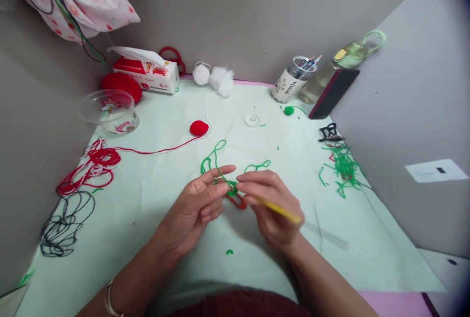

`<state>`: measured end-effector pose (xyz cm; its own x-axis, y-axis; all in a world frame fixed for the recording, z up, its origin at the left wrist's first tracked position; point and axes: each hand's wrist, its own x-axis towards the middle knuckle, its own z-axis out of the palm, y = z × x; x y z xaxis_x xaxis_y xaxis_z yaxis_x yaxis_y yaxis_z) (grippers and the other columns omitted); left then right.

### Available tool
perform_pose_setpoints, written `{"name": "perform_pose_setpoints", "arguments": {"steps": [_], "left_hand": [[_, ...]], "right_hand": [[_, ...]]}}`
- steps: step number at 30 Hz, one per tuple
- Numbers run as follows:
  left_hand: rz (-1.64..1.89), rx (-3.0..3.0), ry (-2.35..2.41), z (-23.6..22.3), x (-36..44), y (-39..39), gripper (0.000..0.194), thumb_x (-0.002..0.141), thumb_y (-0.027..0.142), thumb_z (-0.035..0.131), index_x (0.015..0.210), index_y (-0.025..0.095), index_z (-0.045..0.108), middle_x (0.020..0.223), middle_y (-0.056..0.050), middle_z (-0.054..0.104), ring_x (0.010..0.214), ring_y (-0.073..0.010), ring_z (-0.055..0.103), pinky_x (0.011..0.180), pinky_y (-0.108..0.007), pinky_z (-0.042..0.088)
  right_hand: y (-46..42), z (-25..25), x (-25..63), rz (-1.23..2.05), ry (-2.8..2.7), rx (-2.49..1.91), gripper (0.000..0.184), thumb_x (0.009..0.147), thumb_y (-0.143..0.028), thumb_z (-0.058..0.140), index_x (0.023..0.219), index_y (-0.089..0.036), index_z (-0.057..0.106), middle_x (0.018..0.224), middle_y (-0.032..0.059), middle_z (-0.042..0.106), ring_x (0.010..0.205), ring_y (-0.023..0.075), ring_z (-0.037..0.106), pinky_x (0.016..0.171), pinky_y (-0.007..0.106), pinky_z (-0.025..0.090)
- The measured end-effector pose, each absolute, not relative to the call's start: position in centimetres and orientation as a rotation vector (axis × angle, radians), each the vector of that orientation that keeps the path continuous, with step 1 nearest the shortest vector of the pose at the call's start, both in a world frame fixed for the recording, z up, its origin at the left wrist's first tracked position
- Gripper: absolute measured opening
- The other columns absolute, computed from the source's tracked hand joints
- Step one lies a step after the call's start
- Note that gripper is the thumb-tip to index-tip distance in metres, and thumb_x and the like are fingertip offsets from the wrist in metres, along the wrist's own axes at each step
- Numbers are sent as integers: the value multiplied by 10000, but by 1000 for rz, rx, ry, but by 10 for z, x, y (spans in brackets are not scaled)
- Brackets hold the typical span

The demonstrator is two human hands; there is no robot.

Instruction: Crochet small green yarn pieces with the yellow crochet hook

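Green yarn piece (232, 189) sits nearer us than the red ball (199, 128), slightly right of it; we pinch it narrowly, left hand (200, 202), yellow tool (281, 211) held in right hand (279, 192), working close in; next move needs steady fingers.

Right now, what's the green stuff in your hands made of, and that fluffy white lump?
The green stuff looks like matte yarn, because loose strands loop out from it. The fluffy white lump seems to be fibre stuffing, maybe cotton or polyester, from its wispy edges.
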<state>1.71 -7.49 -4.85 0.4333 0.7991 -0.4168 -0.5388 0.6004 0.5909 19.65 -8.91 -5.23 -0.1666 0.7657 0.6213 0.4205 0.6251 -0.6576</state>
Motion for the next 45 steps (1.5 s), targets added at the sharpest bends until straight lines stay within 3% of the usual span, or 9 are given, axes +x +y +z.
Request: {"name": "perform_pose_setpoints", "arguments": {"steps": [5,13,16,21,26,31,38,41,45], "left_hand": [[970,556,868,-50,17,-76,348,815,250,849,1155,227,781,808,36,584,457,11,309,426,-172,239],[904,486,816,-51,23,-81,431,852,258,816,1272,202,741,611,90,423,476,-29,249,453,-174,254],[850,417,759,-48,18,-76,316,847,243,807,1153,164,793,557,106,339,475,-32,172,439,-163,219],[910,424,768,-47,16,-73,173,831,191,796,1000,174,826,632,73,443,467,-7,213,429,-151,217],[881,511,765,-49,21,-77,286,831,235,821,1116,222,802,627,75,479,462,-13,263,448,-167,238],[864,505,798,-47,19,-77,309,829,266,819,1127,190,792,617,70,482,471,-27,264,453,-191,238],[917,495,834,-46,20,-77,429,820,269,832,1234,204,744,658,75,484,483,-29,264,455,-185,249],[855,415,760,-47,19,-78,426,841,294,819,1244,180,744,584,100,370,491,-41,199,450,-171,230],[868,409,762,-46,14,-75,368,839,248,821,1194,169,769,570,104,356,486,-39,177,438,-164,226]], "right_hand": [[-79,-52,195,1034,-1312,-922,201,1041,-268,567,1024,-247,766,836,31,718,625,144,658,538,291,561],[-93,-56,189,349,-1813,-1008,327,935,-109,684,1160,-321,789,1069,66,773,898,208,722,716,330,605],[-87,-53,193,571,-1558,-992,251,980,-136,628,1094,-288,792,940,56,762,821,196,700,705,350,583],[-78,-50,196,1089,-1138,-899,155,1002,-272,641,969,-255,793,846,24,710,636,135,630,562,290,536],[-80,-49,188,1051,-1296,-912,129,974,-256,683,983,-248,811,918,60,778,812,185,710,644,307,583],[-82,-50,192,1186,-1217,-878,171,1030,-298,595,1020,-231,753,896,53,778,684,161,702,565,297,586],[-98,-56,195,514,-1818,-1071,314,952,-189,695,1213,-358,738,1079,35,796,910,227,763,754,372,668],[-99,-57,193,426,-1877,-1078,399,922,-126,716,1223,-386,749,1128,35,782,982,237,757,794,372,667],[-87,-54,193,574,-1682,-917,274,989,-139,616,1143,-293,784,1032,66,774,908,200,741,764,347,643]]}}
